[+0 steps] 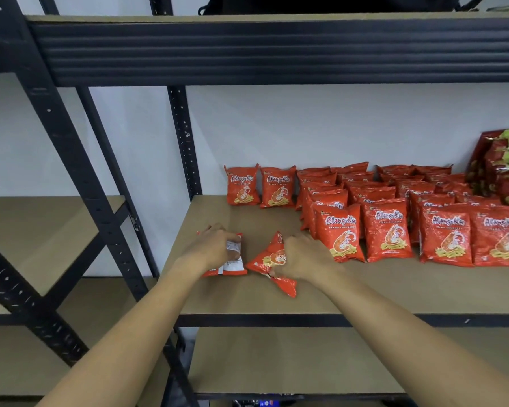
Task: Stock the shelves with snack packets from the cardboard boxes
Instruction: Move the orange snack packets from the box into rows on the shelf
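1. Head view, looking forward and down: a black metal rack with bare brown fibreboard shelves fills the picture. Both bare forearms reach onto the middle shelf (365, 292), at its left half.

2. The left hand (215, 249) lies over a small red and white foil snack packet (234, 262) resting flat on the shelf board, back side up, white label showing. Its fingers curl round the packet's upper edge and grip it.

3. The right hand (301, 258) holds a second red foil snack packet printed with a prawn (272, 264). This packet lies tilted, long axis running from upper left to lower right, one corner pointing towards the shelf's front edge. The fingers are bent onto its right side, pinching it.

4. The two held packets sit just beside each other, almost touching, between the hands.

5. The relation that matters: the standing rows of red prawn-cracker packets (388, 227) are to the right and further back. Their nearest front packet stands just beside the right hand, so that hand is the closer one. Two more red packets (260, 188) stand alone at the back, against the white wall.

6. Likely next need: turn each packet upright, printed face forward, and stand it left of the rows.

7. Green and dark red snack bags (506, 165) pile at the far right. No cardboard box is in sight.
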